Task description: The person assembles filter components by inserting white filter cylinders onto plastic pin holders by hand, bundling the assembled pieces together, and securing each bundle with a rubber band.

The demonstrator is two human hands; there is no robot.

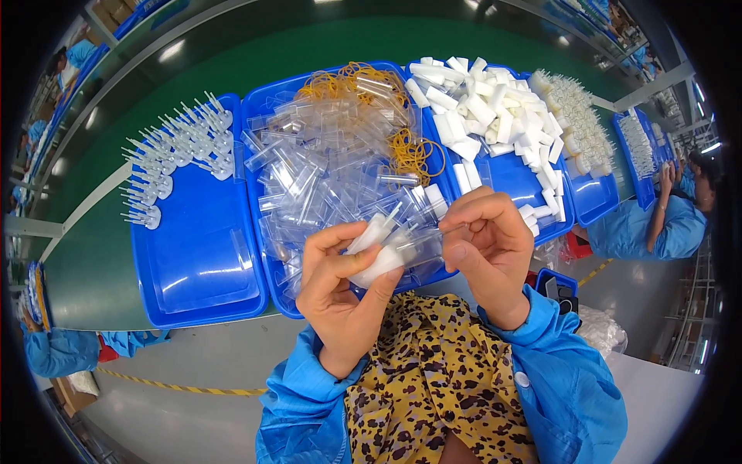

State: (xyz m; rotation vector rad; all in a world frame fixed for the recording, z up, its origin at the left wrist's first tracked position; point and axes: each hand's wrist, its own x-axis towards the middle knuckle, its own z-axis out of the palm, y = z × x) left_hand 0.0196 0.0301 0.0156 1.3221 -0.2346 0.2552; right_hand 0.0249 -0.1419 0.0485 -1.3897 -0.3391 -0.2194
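Note:
My left hand (336, 290) is closed around white parts in front of my chest. One is a slim white piece with a thin tip (376, 230); another is a thicker white block (377, 267) between thumb and fingers. A clear plastic sleeve (421, 246) extends from these parts toward my right hand (495, 251). My right fingers are curled in a pinch at the sleeve's far end; what they grip, if anything, is hard to make out. Below both hands lies a blue tray (253, 166) heaped with clear plastic sleeves (297, 174) and yellow rubber bands (413, 155).
To the left, a blue tray (182, 263) holds white nozzle-like parts (182, 139). White blocks (495, 108) fill a tray at right, beside more nozzle-like parts (576, 120). The trays stand on a green table (85, 286). Co-workers in blue (653, 228) sit at both sides.

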